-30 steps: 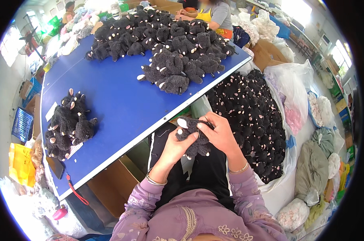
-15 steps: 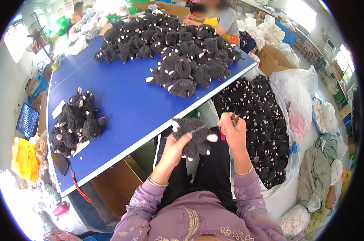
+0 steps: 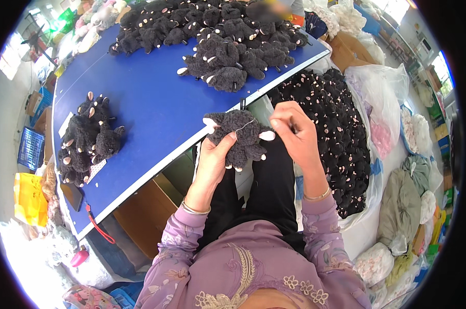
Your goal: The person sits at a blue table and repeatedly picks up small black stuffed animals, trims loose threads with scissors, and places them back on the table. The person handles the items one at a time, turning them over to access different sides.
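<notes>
My left hand [image 3: 216, 154] grips a small black plush toy [image 3: 238, 135] with pale ears and feet, thumb pressed on its fuzzy body. A loose whitish thread [image 3: 246, 125] lies across the plush toy near my thumb. Just right of the toy, my right hand [image 3: 296, 131] is closed, fingers curled around something dark that is mostly hidden. The plush toy is held above my lap, at the near edge of the blue table [image 3: 156, 98]. A small group of similar plush toys [image 3: 91, 135] sits on the table's left part.
A large heap of black plush toys [image 3: 217, 44] covers the table's far side. On my right stands a big open bag [image 3: 341, 139] full of black plush pieces. A dark phone [image 3: 72, 196] with a red strap [image 3: 100, 226] lies at the table's left corner. An open cardboard box [image 3: 143, 213] is beneath the table.
The view has tilted down. My right hand has risen beside the plush toy and turned; the dark tips and pink part seen in it before are now hidden. My left hand still holds the toy.
</notes>
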### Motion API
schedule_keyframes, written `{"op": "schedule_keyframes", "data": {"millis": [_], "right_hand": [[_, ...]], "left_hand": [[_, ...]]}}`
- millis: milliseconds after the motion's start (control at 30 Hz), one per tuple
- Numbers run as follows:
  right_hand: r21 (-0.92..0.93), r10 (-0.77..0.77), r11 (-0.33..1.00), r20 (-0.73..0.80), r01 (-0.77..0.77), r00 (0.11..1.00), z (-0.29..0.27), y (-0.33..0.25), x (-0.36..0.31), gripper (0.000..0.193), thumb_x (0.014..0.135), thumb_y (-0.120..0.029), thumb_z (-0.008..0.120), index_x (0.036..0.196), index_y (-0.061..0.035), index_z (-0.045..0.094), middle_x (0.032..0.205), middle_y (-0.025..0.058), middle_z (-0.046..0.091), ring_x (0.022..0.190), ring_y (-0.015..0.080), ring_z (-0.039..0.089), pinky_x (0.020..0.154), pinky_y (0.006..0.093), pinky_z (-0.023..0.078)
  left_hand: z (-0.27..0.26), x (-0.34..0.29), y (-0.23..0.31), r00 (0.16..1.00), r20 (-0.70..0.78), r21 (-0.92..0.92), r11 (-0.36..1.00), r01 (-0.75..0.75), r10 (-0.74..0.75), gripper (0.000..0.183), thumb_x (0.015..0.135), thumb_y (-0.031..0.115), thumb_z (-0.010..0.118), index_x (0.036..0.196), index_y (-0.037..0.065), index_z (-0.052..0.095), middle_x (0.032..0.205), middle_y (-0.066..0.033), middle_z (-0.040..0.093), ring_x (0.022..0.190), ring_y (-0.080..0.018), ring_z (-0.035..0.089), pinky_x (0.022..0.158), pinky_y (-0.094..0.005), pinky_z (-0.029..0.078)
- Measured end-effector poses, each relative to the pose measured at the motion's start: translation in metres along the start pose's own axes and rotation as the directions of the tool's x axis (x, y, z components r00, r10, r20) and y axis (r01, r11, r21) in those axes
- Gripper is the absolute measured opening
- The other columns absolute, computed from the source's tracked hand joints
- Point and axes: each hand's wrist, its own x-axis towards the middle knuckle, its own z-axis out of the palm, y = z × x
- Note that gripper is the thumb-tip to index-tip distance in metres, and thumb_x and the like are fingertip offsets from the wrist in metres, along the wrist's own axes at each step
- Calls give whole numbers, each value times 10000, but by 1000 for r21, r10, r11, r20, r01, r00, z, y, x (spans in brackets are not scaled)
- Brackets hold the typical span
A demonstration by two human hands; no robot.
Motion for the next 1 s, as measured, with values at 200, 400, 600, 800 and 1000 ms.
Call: {"op": "schedule_keyframes", "data": {"millis": [200, 400, 600, 800, 1000], "right_hand": [[-140, 20, 990, 138, 0, 990, 16, -13, 9, 84, 816, -54, 691, 875, -23, 640, 807, -5, 543, 649, 45, 458, 566, 204, 366], [402, 26, 910, 198, -105, 980, -29, -28, 4, 96, 797, -54, 698, 789, -4, 616, 713, -25, 538, 616, 25, 429, 522, 206, 321], [-79, 106, 994, 568, -74, 817, -39, -52, -1, 379, 620, -165, 865, 932, -71, 670, 831, -8, 563, 636, 26, 442, 511, 197, 327], [-94, -21, 995, 28, 24, 999, -34, -29, 7, 147, 805, -35, 649, 707, 0, 545, 869, 40, 574, 703, 55, 449, 609, 214, 363], [-75, 182, 983, 246, -168, 952, -37, -26, 4, 143, 809, -103, 685, 735, -12, 602, 693, -15, 571, 601, 37, 447, 530, 211, 350]], "left_hand": [[-6, 1, -7, 1000, 18, 14, 1000, -24, 23, 265, 896, 72, 561, 1147, -9, 589, 1051, -79, 650, 937, -155, 624, 836, -296, 488], [-14, 4, -1, 999, -52, -16, 1000, -10, 9, 235, 894, 64, 531, 1108, -13, 592, 1040, -89, 651, 933, -172, 628, 825, -313, 499], [-12, 8, 3, 995, -66, -61, 995, -74, 70, 246, 882, 56, 532, 1110, -17, 592, 1042, -98, 650, 932, -182, 633, 819, -317, 508], [-14, 6, 3, 996, 11, 27, 995, -92, 92, 260, 854, 16, 542, 1105, -26, 598, 1025, -82, 659, 917, -161, 633, 819, -308, 506], [-18, 3, 2, 992, 44, 147, 982, -120, 115, 313, 825, -42, 486, 1129, -35, 562, 1077, -109, 632, 986, -199, 615, 889, -343, 489]]}}
